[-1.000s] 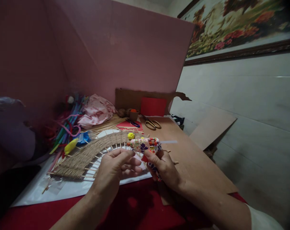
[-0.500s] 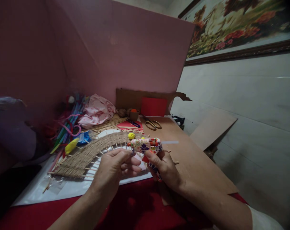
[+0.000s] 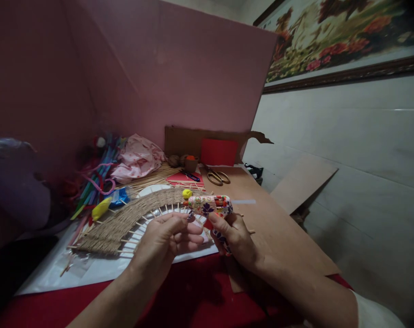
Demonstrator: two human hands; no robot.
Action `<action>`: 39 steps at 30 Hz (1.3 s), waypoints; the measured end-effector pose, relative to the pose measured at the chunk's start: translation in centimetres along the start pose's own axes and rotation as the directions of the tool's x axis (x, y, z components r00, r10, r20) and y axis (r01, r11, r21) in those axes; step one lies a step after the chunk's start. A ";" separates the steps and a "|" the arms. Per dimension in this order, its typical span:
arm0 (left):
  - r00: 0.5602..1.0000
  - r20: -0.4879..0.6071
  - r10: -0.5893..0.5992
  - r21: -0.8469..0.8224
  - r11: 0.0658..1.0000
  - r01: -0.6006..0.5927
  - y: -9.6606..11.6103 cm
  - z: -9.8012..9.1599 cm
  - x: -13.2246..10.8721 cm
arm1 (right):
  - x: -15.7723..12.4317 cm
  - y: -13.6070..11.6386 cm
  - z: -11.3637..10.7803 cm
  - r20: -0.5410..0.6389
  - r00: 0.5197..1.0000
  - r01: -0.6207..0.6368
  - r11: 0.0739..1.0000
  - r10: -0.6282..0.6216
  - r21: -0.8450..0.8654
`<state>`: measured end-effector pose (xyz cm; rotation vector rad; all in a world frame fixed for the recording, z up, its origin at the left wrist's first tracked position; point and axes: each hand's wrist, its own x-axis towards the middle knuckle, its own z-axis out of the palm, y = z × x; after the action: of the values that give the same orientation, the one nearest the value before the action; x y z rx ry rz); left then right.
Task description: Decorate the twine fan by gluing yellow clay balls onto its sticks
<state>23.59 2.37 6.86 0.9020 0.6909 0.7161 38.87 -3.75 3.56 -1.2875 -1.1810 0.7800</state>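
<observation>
My right hand (image 3: 237, 234) is wrapped round the handle of a flower-patterned hot glue gun (image 3: 207, 206), its nozzle pointing left. A translucent glue stick (image 3: 244, 201) sticks out of the gun's back end. Just below the nozzle, my left hand (image 3: 169, 234) pinches a small dark purple piece (image 3: 191, 217) between thumb and forefinger, its other fingers loosely curled. What the piece is, I cannot make out. Behind the hands lies a curved panel of brown twine woven over thin sticks (image 3: 125, 223), with a yellow lump (image 3: 186, 194) near its far end.
Gold-handled scissors (image 3: 217, 176) lie on a brown board (image 3: 278, 232). A dark pen-like tool (image 3: 190, 175) rests on red paper. At the back left are pipe cleaners (image 3: 94, 182), pink cloth (image 3: 138, 157) and a small brown pot (image 3: 191, 164). Red cloth (image 3: 179, 296) covers the front.
Both hands stay nearly in place. My left hand has shifted very slightly right, and the glue gun has tilted a little, its nozzle still by the pinched piece.
</observation>
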 end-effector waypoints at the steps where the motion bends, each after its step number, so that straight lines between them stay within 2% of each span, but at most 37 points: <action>1: 1.000 0.013 0.004 -0.011 1.000 -0.004 0.0 0.0 0.0 | 0.0 0.0 0.0 -0.003 1.000 0.008 1.000 -0.008 -0.003; 7: 0.998 0.062 -0.033 -0.014 0.999 0.034 0.4 0.0 0.0 | -0.2 0.0 -0.2 -0.044 0.995 0.084 0.995 -0.086 -0.058; 11: 0.997 0.056 -0.049 -0.036 0.998 0.051 0.4 -0.1 0.0 | -0.2 0.1 -0.2 -0.014 0.997 0.076 0.997 -0.077 -0.033; 17: 0.984 0.177 -0.021 -0.064 0.997 0.033 0.3 -0.1 0.0 | -0.2 0.3 -0.2 0.015 0.997 0.077 0.996 -0.077 0.042; 29: 0.995 0.091 -0.040 -0.043 0.998 0.044 0.3 -0.3 0.0 | -0.3 0.1 -0.2 0.023 0.998 0.052 0.998 -0.053 0.042; 34: 0.985 0.175 -0.002 -0.044 0.999 0.010 0.4 0.0 -0.2 | -0.2 0.3 -0.3 -0.005 0.997 0.076 0.995 -0.076 0.056; 39: 0.975 0.211 -0.066 -0.042 0.996 0.076 0.6 -0.3 -0.1 | -0.4 0.2 -0.3 0.004 0.995 0.097 0.995 -0.097 0.023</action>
<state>23.17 2.69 7.26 0.8880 0.5135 0.5631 39.10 -4.14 3.31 -1.2013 -1.2260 0.7238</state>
